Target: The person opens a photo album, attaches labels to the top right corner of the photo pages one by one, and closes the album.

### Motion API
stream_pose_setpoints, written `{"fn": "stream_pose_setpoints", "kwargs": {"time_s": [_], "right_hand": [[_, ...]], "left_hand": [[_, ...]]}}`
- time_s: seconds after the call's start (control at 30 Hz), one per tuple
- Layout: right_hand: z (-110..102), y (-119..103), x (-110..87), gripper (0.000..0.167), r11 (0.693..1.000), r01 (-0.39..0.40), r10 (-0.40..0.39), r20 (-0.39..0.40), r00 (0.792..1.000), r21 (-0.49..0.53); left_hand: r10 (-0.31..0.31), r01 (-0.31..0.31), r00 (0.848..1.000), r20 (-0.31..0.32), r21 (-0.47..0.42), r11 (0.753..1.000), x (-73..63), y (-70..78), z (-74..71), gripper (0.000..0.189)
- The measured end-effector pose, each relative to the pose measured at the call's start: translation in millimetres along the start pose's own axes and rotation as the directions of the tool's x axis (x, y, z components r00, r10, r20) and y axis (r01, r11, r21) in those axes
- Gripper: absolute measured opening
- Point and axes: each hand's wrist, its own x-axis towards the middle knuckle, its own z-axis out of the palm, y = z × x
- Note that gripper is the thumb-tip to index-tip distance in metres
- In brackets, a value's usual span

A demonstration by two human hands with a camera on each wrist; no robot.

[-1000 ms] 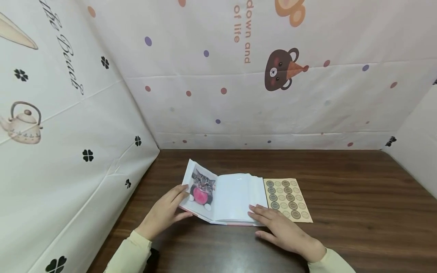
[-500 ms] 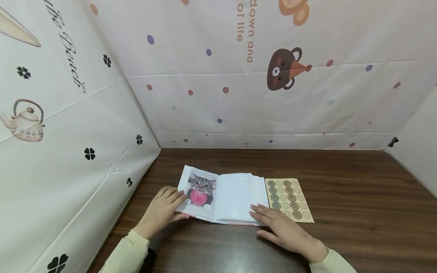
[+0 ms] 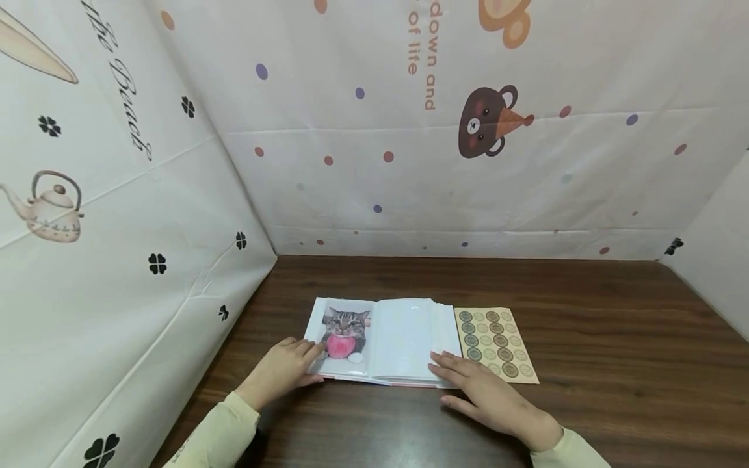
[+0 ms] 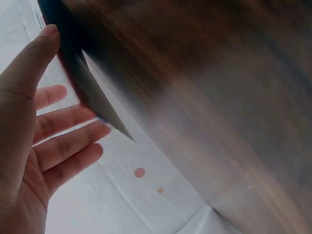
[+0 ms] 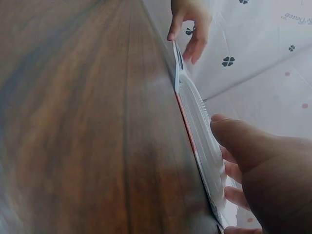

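A photo album [image 3: 404, 338] lies spread open on the table, with a cat picture [image 3: 345, 335] on its left page and a blank white page on the right. My left hand [image 3: 283, 369] holds the left side of the cover, fingers over the page and thumb at the near edge. The left wrist view shows that thumb [image 4: 41, 53] on the underside of the cover [image 4: 80, 83]. My right hand [image 3: 482, 396] rests with extended fingers on the lower right corner of the pages. From the right wrist view, the page stack [image 5: 202, 131] shows edge-on beside these fingers.
A tan sheet of round stickers [image 3: 497, 344] lies just right of the album, against its edge. The dark wooden table [image 3: 614, 338] runs back to a printed white cloth wall [image 3: 328, 195]. Another cloth wall [image 3: 193, 325] borders the left side.
My left hand has lowered the album's left cover from a raised tilt to nearly flat, moving slightly down with it. The right hand has stayed at the page corner.
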Motion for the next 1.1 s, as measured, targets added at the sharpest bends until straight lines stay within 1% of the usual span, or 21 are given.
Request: {"fn": "stream_pose_setpoints", "kwargs": {"time_s": [0.07,0.17,0.3,0.4,0.53,0.63,0.67,0.73,0.8,0.9,0.97,1.03,1.1], "right_hand": [[1,0,-0.4,0.051,1.000,-0.001,0.001,0.004,1.000,0.001],[1,-1,-1.0,0.051,1.000,-0.001,0.001,0.005,1.000,0.000],[2,-1,-1.1,0.051,1.000,0.006,-0.006,0.003,1.000,-0.004],[2,-2,-0.8,0.051,1.000,0.012,-0.012,0.002,1.000,-0.005],[2,-2,-1.1,0.050,1.000,0.015,-0.015,0.005,1.000,-0.004],[2,-2,-1.7,0.050,1.000,0.012,-0.012,0.009,1.000,-0.005],[2,-2,-1.8,0.050,1.000,0.012,-0.012,0.009,1.000,-0.005],[2,-2,-2.0,0.051,1.000,0.013,-0.013,0.010,1.000,-0.008],[2,-2,-2.1,0.051,1.000,0.015,-0.014,0.009,1.000,-0.009],[1,-2,-1.6,0.052,1.000,0.017,-0.017,0.009,1.000,-0.013],[1,-2,-1.1,0.053,1.000,0.013,-0.013,0.015,1.000,-0.015],[1,-2,-0.6,0.054,1.000,0.011,-0.011,0.021,1.000,-0.014],[2,-1,-0.4,0.054,1.000,0.009,-0.009,0.029,1.000,-0.012]], "left_hand": [[-0.004,0.004,1.000,0.023,-0.015,1.000,-1.1,2.4,1.2,0.060],[-0.013,0.015,0.998,0.060,-0.029,0.999,-2.0,5.4,2.5,0.051],[-0.034,0.040,0.996,0.087,-0.067,0.997,-3.1,8.2,3.5,0.039],[-0.057,0.070,0.992,0.110,-0.120,0.990,-4.5,10.0,2.8,0.045],[-0.075,0.105,0.984,0.164,-0.182,0.978,-5.9,12.8,-0.1,0.060],[-0.081,0.126,0.974,0.212,-0.213,0.969,-6.6,14.4,-1.6,0.070],[-0.084,0.137,0.969,0.230,-0.223,0.965,-6.7,14.9,-2.0,0.074],[-0.096,0.167,0.956,0.279,-0.243,0.955,-7.3,15.5,-3.1,0.083],[-0.105,0.204,0.934,0.340,-0.267,0.942,-7.4,16.1,-5.6,0.093],[-0.107,0.255,0.896,0.430,-0.303,0.918,-6.8,17.2,-10.4,0.104],[-0.102,0.278,0.876,0.471,-0.322,0.905,-6.1,18.1,-13.1,0.110],[-0.098,0.300,0.861,0.499,-0.341,0.891,-5.7,19.1,-14.7,0.114],[-0.093,0.308,0.853,0.514,-0.352,0.884,-5.8,20.2,-14.3,0.117]]}}
